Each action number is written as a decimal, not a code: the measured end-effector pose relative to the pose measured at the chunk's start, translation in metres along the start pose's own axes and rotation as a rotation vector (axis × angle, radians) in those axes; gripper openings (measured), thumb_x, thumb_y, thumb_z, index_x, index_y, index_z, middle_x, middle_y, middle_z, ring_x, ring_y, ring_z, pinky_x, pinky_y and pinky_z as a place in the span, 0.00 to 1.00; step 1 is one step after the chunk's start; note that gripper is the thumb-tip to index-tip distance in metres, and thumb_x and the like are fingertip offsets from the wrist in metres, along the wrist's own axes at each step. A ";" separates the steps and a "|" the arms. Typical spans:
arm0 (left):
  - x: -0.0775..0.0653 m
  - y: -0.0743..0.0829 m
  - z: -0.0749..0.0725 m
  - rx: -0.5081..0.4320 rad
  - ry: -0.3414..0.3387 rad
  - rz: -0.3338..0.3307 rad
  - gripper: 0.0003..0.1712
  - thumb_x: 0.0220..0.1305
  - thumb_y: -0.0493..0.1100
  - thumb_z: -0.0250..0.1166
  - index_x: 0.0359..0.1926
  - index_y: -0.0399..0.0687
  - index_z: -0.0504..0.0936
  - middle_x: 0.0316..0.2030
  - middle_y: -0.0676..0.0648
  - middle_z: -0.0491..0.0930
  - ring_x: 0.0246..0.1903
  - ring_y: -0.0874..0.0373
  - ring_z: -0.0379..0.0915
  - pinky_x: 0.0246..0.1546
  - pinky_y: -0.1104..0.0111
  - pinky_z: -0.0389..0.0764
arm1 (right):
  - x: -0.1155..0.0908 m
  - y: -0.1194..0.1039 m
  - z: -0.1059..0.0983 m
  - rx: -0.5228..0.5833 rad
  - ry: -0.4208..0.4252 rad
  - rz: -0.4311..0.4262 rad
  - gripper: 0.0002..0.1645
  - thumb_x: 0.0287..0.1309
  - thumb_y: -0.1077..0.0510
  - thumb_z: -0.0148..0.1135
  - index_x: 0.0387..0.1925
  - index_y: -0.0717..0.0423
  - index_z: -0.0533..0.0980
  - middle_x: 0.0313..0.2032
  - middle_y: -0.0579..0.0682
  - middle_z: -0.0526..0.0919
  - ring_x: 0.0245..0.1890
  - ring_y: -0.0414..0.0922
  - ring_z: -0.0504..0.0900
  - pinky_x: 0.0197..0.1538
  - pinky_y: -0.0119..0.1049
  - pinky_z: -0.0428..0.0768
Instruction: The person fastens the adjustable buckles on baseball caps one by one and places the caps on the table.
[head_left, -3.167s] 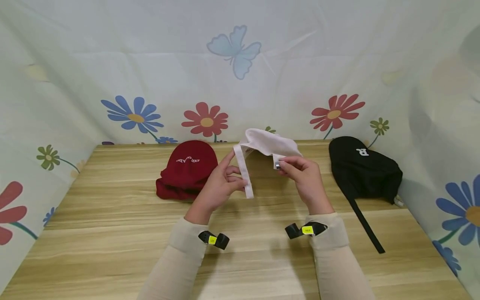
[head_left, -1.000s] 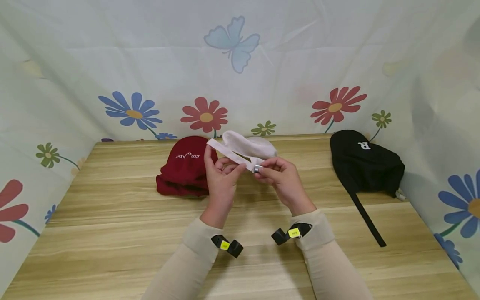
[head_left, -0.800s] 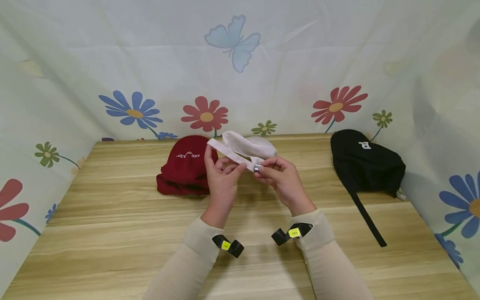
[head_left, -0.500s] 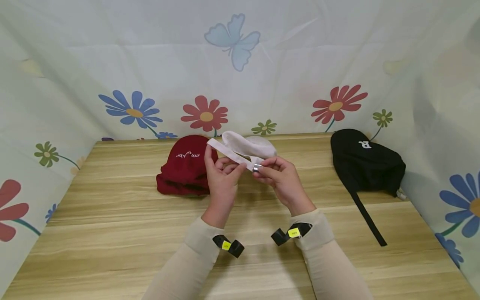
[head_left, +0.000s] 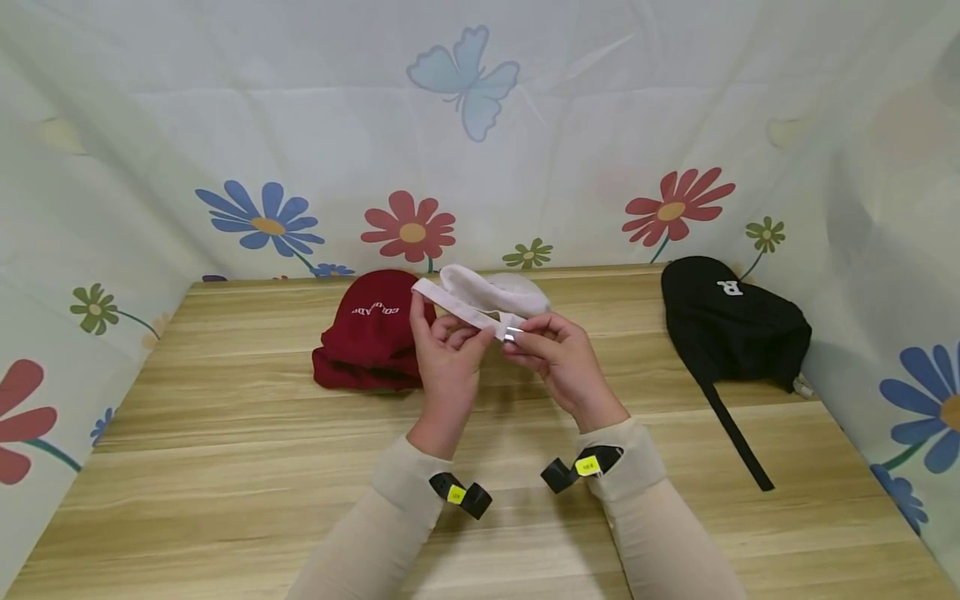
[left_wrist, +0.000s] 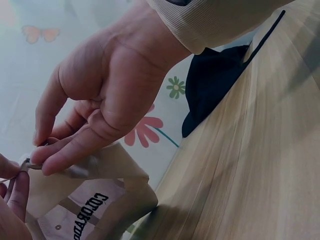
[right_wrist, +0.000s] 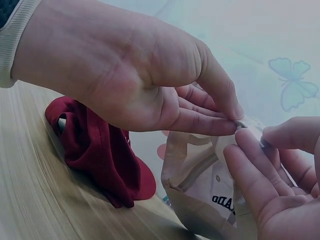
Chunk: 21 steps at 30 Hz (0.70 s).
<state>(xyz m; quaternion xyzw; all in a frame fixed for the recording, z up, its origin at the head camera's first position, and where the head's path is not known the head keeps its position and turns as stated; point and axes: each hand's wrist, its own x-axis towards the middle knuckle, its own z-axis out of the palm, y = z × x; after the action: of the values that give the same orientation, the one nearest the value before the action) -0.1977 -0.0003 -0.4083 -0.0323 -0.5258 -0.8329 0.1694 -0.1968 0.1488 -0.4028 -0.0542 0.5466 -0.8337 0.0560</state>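
A pale pinkish-white baseball cap [head_left: 510,296] is held up above the table, its back opening facing the wearer of the camera. My left hand [head_left: 450,362] holds the cap's strap [head_left: 453,304] between thumb and fingers. Thumb and fingers of my right hand [head_left: 566,358] pinch the small metal buckle [head_left: 512,334] at the other side of the opening. The strap's tip meets the buckle; fingers hide whether it passes through. In the right wrist view the left hand [right_wrist: 130,70] appears large; in the left wrist view the right hand [left_wrist: 110,80] does. Dark lettering [left_wrist: 90,215] shows on the cap.
A dark red cap [head_left: 367,342] with white lettering lies on the wooden table [head_left: 225,467], just left of and behind my left hand. At the right lies a black cap [head_left: 735,333], its loose strap [head_left: 738,437] stretched toward the front. A flowered cloth [head_left: 562,125] encloses the back and sides.
Since about three seconds ago both hands have moved left and closer together, bringing the hanging strap across to the buckle. Over the last second they have barely moved.
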 end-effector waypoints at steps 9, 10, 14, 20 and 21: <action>-0.001 -0.001 0.001 -0.042 -0.023 -0.020 0.65 0.49 0.21 0.69 0.76 0.63 0.40 0.42 0.48 0.76 0.37 0.59 0.79 0.44 0.72 0.83 | 0.000 -0.001 0.003 0.012 0.038 0.010 0.05 0.61 0.70 0.58 0.34 0.59 0.76 0.33 0.51 0.81 0.31 0.42 0.87 0.42 0.36 0.86; -0.001 -0.001 0.001 -0.045 -0.019 -0.021 0.65 0.49 0.21 0.69 0.76 0.63 0.40 0.42 0.48 0.75 0.37 0.59 0.79 0.44 0.72 0.83 | 0.000 -0.001 0.003 0.014 0.044 0.014 0.05 0.61 0.70 0.59 0.34 0.59 0.76 0.33 0.51 0.81 0.31 0.42 0.87 0.42 0.36 0.86; 0.000 -0.002 0.000 -0.044 -0.001 -0.014 0.66 0.48 0.22 0.70 0.76 0.63 0.40 0.42 0.47 0.75 0.37 0.58 0.80 0.44 0.72 0.83 | 0.000 0.000 0.005 0.003 0.059 0.030 0.04 0.61 0.69 0.60 0.34 0.60 0.77 0.33 0.50 0.82 0.30 0.42 0.87 0.42 0.37 0.86; 0.000 -0.003 -0.001 -0.040 0.006 0.001 0.65 0.48 0.23 0.71 0.76 0.62 0.41 0.43 0.46 0.74 0.38 0.58 0.80 0.45 0.71 0.83 | 0.000 0.002 0.007 0.003 0.070 0.035 0.04 0.61 0.69 0.60 0.33 0.60 0.78 0.32 0.50 0.85 0.29 0.42 0.87 0.41 0.36 0.86; 0.000 -0.003 0.000 -0.043 0.007 0.003 0.65 0.48 0.23 0.71 0.76 0.62 0.40 0.44 0.45 0.74 0.38 0.58 0.80 0.45 0.71 0.83 | 0.000 0.002 0.007 0.010 0.070 0.036 0.04 0.61 0.69 0.60 0.33 0.60 0.78 0.32 0.50 0.85 0.29 0.42 0.87 0.41 0.36 0.86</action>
<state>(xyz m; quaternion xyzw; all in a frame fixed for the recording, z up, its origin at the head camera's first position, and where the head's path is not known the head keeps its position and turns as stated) -0.1986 0.0003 -0.4106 -0.0337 -0.5073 -0.8438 0.1717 -0.1954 0.1419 -0.4019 -0.0150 0.5451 -0.8366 0.0521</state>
